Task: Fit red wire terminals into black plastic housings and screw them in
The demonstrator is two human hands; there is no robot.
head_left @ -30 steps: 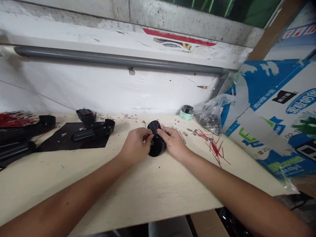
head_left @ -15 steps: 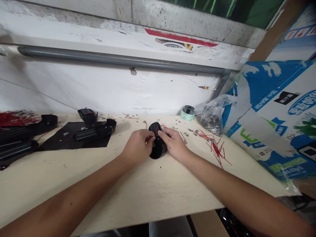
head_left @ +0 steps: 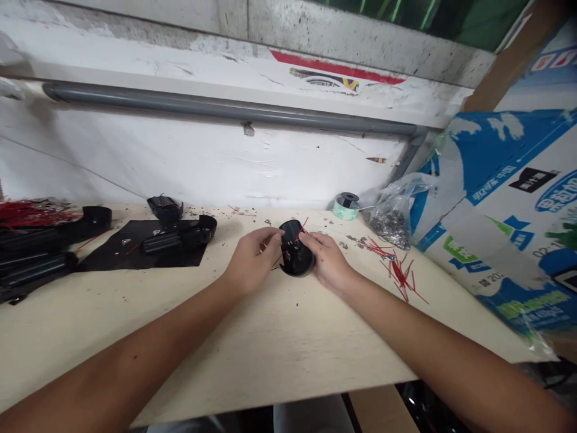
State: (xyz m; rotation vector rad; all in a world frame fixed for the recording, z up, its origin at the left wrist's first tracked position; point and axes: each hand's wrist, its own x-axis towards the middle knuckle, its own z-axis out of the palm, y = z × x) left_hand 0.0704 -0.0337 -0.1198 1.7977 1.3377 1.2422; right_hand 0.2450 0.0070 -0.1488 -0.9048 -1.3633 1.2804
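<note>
A black plastic housing (head_left: pixel 297 262), with a rounded open cup at its near end, is held tilted above the table between my hands. My right hand (head_left: pixel 332 260) grips its right side, thumb on the rim beside a thin red wire (head_left: pixel 303 226) that sticks up. At the left edge, my left hand (head_left: pixel 253 257) has its thumb and forefinger curled in against the housing. Another bit of red wire shows by those fingertips, and small metal parts glint inside the cup. The undersides of both hands are hidden.
Similar black housings (head_left: pixel 178 239) lie on a black sheet (head_left: pixel 106 255) and at far left, near a red wire pile (head_left: pixel 36 213). Loose red wires (head_left: pixel 401 273), a spool (head_left: pixel 349 199) and a bag of metal pieces (head_left: pixel 391 219) are to the right, beside a blue-white carton (head_left: pixel 500 198).
My left fingers have drawn back from inside the cup to its left edge. The housing has turned slightly, showing more of its inside, and the red wire now points up to the right.
</note>
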